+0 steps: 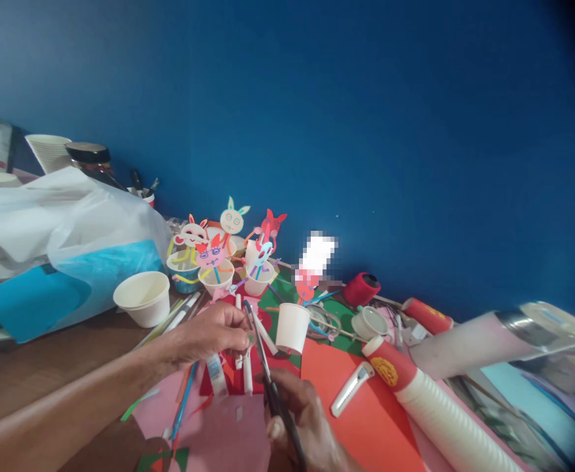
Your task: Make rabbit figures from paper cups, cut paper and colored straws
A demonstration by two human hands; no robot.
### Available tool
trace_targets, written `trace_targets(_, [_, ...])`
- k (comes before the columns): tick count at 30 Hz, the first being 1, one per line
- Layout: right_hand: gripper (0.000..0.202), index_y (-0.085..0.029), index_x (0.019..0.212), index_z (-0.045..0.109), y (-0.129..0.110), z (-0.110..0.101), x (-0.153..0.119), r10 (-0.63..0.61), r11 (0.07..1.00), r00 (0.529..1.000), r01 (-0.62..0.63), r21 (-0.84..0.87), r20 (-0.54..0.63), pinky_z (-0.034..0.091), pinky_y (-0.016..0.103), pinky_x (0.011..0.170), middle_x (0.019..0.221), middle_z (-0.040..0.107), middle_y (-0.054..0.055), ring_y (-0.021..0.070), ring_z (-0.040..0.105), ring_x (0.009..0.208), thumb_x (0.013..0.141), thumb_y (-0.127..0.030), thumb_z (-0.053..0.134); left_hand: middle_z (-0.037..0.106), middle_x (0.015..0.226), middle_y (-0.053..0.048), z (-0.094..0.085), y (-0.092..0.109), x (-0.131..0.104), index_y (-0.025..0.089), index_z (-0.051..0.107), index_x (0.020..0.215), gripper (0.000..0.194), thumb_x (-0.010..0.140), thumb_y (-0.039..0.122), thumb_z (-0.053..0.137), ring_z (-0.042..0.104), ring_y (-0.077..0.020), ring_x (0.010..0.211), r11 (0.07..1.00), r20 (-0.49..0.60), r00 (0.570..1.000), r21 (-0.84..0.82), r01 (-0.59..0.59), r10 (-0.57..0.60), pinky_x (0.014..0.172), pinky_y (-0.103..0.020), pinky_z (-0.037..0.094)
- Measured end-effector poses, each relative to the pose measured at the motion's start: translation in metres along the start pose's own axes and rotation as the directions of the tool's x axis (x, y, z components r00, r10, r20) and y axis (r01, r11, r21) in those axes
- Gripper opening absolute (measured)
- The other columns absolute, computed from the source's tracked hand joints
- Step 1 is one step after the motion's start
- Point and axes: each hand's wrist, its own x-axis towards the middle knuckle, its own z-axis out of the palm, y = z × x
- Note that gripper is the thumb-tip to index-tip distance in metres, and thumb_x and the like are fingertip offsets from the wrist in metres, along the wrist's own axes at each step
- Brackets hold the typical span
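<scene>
My right hand (pixel 311 419) is wrapped round the black handles of a pair of scissors (pixel 261 351), whose blades point up and away from me. Just left of the blades, my left hand (pixel 213 333) is closed in a pinch; a tiny pale-green edge shows at the fingertips, too small to name. Under the hands lie red paper and a pink sheet (pixel 228 426). An upright white paper cup (pixel 293 328) stands beyond my right hand. Further back, several paper cups hold animal-faced paper figures, among them a white rabbit face (pixel 231 221).
Orange paper (pixel 366 406) with a box cutter (pixel 349 391) on it lies to the right. A long cup stack (pixel 454 413) slants beside it. Leftward are a white bowl (pixel 142 298) and a plastic bag (pixel 71 210). A red thread spool (pixel 360 288) sits near the blue wall (pixel 366 118).
</scene>
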Motion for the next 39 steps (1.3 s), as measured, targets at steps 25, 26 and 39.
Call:
trace_targets(25, [0.06, -0.016, 0.098, 0.06, -0.008, 0.005, 0.005, -0.013, 1.0, 0.997, 0.013, 0.006, -0.077, 0.03, 0.019, 0.036, 0.048, 0.039, -0.005, 0.0069, 0.032, 0.04, 0.056, -0.058, 0.068, 0.056, 0.053, 0.003, 0.0, -0.008, 0.006, 0.016, 0.056, 0.059, 0.007, 0.064, 0.02, 0.054, 0.052, -0.0116, 0.052, 0.997, 0.013, 0.999, -0.056, -0.047, 0.048, 0.055, -0.025, 0.042])
trace_targets(26, [0.06, -0.016, 0.098, 0.06, -0.009, 0.005, 0.005, -0.011, 1.0, 0.997, 0.011, 0.01, -0.074, 0.03, 0.019, 0.036, 0.048, 0.039, -0.005, 0.0068, 0.032, 0.04, 0.056, -0.058, 0.068, 0.056, 0.054, 0.003, -0.001, -0.008, 0.006, 0.016, 0.055, 0.058, 0.007, 0.064, 0.019, 0.053, 0.051, -0.0115, 0.052, 0.998, 0.014, 0.999, -0.052, -0.047, 0.048, 0.055, -0.025, 0.042])
trace_targets(39, [0.053, -0.016, 0.1, 0.06, 0.003, 0.003, 0.001, -0.01, 0.997, 0.999, 0.014, 0.076, -0.047, 0.027, 0.017, 0.037, 0.048, 0.036, -0.006, 0.0057, 0.031, 0.04, 0.059, -0.048, 0.071, 0.057, 0.053, 0.003, -0.004, -0.008, 0.006, 0.015, 0.055, 0.056, 0.008, 0.063, 0.017, 0.056, 0.051, -0.0105, 0.052, 0.993, 0.024, 0.999, -0.108, -0.039, 0.042, 0.056, -0.024, 0.04])
